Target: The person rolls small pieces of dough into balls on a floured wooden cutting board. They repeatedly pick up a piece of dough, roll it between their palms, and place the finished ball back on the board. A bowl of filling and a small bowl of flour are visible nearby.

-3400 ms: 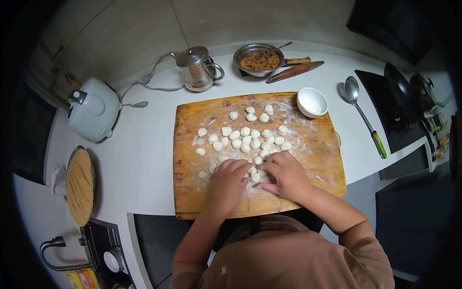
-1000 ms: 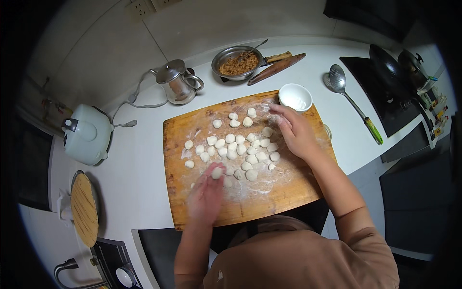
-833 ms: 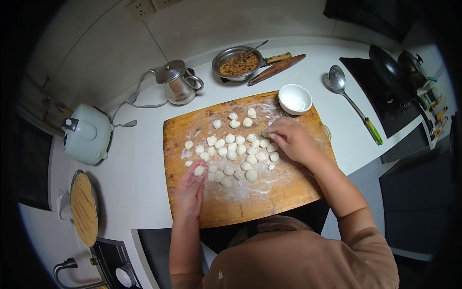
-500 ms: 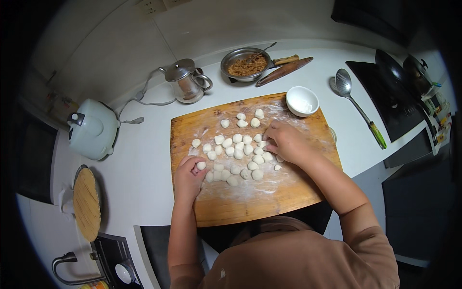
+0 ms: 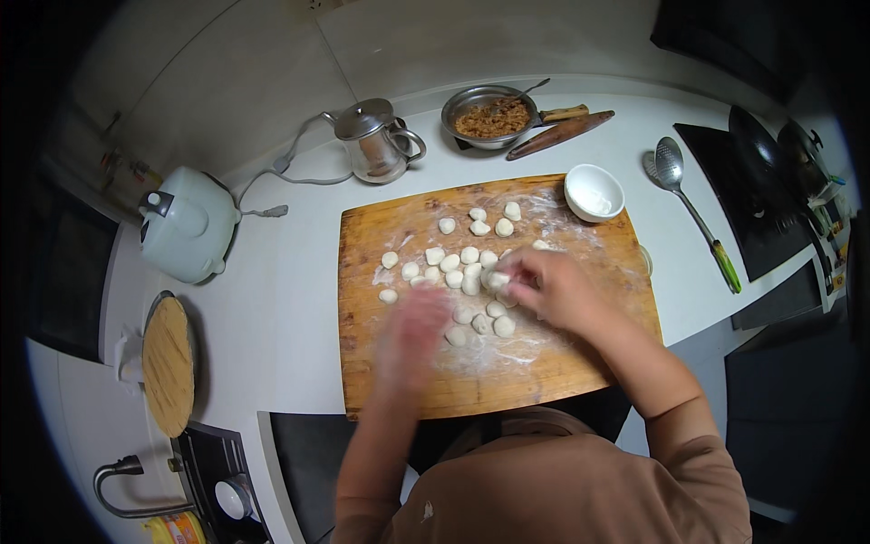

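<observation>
Several small white dough balls point(image 5: 470, 285) lie in a loose cluster on a floured wooden board point(image 5: 390, 349). My left hand point(image 5: 417, 326) is smeared by motion over the left part of the cluster, its fingers unclear and some balls hidden beneath it. At the cluster's right side, my right hand point(image 5: 555, 288) has its thumb and fingers curled about one dough ball point(image 5: 496, 280). A single ball point(image 5: 388, 296) sits apart to the left, and a few more stand separate toward the board's far side.
A white bowl point(image 5: 594, 193) with white powder sits on the board's far right corner. Behind stand a metal kettle point(image 5: 376, 145) and a pan of brown filling point(image 5: 489, 120) beside a wooden rolling pin point(image 5: 560, 135). A slotted spoon point(image 5: 691, 208) lies right; a rice cooker point(image 5: 188, 227) stands left.
My left hand has moved right, from the board's left side over the cluster, leaving a ball at the left. My right hand has shifted slightly among the balls. The whole view has shifted a little.
</observation>
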`<state>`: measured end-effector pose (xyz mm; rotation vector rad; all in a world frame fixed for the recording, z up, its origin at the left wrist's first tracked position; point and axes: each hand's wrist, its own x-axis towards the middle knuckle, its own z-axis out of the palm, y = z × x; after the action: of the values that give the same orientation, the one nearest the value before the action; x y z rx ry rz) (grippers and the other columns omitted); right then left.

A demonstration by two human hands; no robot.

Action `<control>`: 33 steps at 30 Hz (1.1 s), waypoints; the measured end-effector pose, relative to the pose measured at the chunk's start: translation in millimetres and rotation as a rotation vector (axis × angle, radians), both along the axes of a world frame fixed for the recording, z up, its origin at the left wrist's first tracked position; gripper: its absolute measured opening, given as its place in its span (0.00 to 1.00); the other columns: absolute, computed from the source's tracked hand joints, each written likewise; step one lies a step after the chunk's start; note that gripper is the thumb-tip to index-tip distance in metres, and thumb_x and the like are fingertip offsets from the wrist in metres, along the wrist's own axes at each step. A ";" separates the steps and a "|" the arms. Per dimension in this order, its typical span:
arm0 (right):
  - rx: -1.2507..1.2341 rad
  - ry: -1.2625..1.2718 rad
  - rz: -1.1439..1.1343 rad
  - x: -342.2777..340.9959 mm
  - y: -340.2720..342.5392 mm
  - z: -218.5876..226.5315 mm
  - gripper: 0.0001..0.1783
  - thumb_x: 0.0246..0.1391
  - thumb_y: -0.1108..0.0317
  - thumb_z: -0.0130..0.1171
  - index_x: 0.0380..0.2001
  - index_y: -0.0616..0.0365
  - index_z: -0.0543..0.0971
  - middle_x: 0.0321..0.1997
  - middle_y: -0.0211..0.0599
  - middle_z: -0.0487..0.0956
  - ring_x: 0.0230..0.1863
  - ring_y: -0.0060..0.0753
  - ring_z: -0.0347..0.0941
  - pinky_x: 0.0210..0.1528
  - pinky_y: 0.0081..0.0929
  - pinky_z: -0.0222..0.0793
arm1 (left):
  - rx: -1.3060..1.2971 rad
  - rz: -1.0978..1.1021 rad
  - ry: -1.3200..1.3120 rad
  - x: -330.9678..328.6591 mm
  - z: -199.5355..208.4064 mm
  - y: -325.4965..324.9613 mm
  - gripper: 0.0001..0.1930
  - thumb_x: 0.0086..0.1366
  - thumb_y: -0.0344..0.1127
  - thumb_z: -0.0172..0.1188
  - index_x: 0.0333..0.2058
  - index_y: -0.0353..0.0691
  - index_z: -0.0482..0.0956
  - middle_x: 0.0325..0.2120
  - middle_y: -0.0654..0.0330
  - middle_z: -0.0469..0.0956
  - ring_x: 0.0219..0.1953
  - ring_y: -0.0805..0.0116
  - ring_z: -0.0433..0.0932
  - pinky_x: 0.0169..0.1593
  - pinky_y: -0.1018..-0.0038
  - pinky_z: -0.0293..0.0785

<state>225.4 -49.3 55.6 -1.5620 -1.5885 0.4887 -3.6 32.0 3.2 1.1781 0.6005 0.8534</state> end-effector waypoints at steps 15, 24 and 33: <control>0.070 -0.276 0.410 -73.6 -20.3 -5.0 0.44 0.41 0.52 0.66 0.64 0.50 0.65 0.71 0.44 0.58 0.74 0.54 0.46 0.72 0.51 0.45 | -0.437 -0.265 -0.442 88.2 9.3 -47.3 0.47 0.61 0.76 0.34 0.71 0.53 0.43 0.72 0.55 0.41 0.73 0.55 0.39 0.71 0.58 0.31; 0.079 -0.411 0.105 -34.8 -8.0 -13.6 0.43 0.43 0.67 0.59 0.67 0.52 0.60 0.74 0.46 0.54 0.73 0.59 0.46 0.71 0.52 0.46 | -0.616 -0.257 -0.730 92.3 1.9 -60.9 0.32 0.72 0.54 0.40 0.69 0.48 0.49 0.69 0.55 0.51 0.71 0.54 0.48 0.72 0.55 0.41; 0.113 -0.059 -0.155 34.7 -25.1 1.8 0.13 0.50 0.73 0.60 0.41 0.57 0.79 0.41 0.42 0.78 0.43 0.45 0.75 0.44 0.36 0.71 | -0.912 -0.172 -0.644 74.0 -8.3 -61.3 0.30 0.72 0.50 0.41 0.57 0.25 0.65 0.61 0.39 0.61 0.67 0.47 0.55 0.72 0.60 0.46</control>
<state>260.1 -74.3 57.4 -1.6108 -1.4976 0.2654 70.4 -29.3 -5.1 0.0969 0.2772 0.6367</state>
